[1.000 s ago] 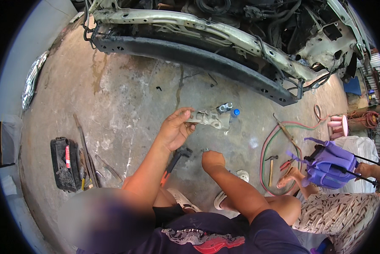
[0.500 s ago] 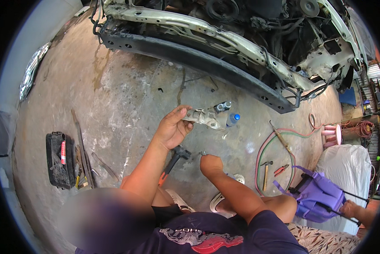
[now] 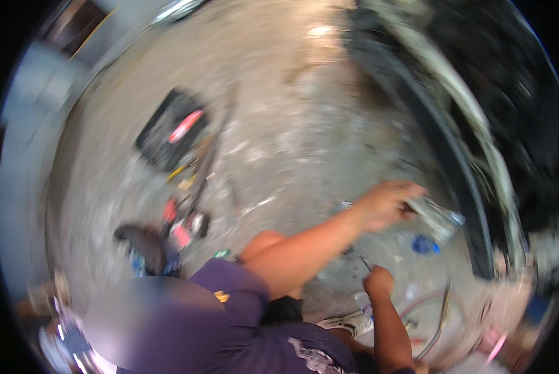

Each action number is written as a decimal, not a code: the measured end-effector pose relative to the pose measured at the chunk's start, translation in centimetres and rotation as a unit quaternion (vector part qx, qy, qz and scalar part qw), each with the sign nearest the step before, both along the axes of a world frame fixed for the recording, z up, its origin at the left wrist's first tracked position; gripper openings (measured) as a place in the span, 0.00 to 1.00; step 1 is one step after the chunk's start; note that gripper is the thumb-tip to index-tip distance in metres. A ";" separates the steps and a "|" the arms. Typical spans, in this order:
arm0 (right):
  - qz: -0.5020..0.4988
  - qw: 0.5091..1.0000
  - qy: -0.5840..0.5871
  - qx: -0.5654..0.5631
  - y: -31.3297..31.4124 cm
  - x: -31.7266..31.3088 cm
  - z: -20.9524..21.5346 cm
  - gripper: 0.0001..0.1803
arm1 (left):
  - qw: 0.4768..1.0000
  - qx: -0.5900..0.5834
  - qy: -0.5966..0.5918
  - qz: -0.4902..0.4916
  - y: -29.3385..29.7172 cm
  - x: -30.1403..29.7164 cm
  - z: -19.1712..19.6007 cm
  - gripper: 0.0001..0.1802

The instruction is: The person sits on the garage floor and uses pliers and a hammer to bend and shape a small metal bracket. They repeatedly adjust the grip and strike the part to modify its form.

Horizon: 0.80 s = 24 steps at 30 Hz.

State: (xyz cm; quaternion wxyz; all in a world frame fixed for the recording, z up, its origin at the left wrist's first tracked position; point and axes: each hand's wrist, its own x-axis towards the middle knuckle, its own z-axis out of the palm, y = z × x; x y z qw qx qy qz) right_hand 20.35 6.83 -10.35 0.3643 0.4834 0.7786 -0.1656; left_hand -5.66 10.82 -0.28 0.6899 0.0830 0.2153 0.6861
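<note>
My left hand (image 3: 388,206) is closed on one end of a silvery metal bracket (image 3: 438,218), held out over the concrete floor near the car's front. Nearer to me, my right hand (image 3: 379,282) is a fist. From its top pokes a thin dark metal piece (image 3: 366,264), mostly hidden by the fingers and too blurred to name. Just under the bracket is a bottle with blue on it (image 3: 425,244). Motion smears the whole picture, so the bracket's holes and edges do not show.
The stripped car front with its dark bumper beam (image 3: 416,106) spans the right. On the left floor lie a black tray (image 3: 152,140) holding a red tube (image 3: 186,126), long bars and tools. A reddish hose (image 3: 438,349) curves at lower right.
My view has swung left, bringing more of the left floor and wall into sight. Both hands appear farther right; the left keeps the bracket and the right stays closed.
</note>
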 end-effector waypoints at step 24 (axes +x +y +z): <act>-0.229 0.859 0.365 -0.277 6.2 1.1 1.8 0.26 | 0.933 -0.086 0.349 0.031 -12.2 -7.7 8.3 0.19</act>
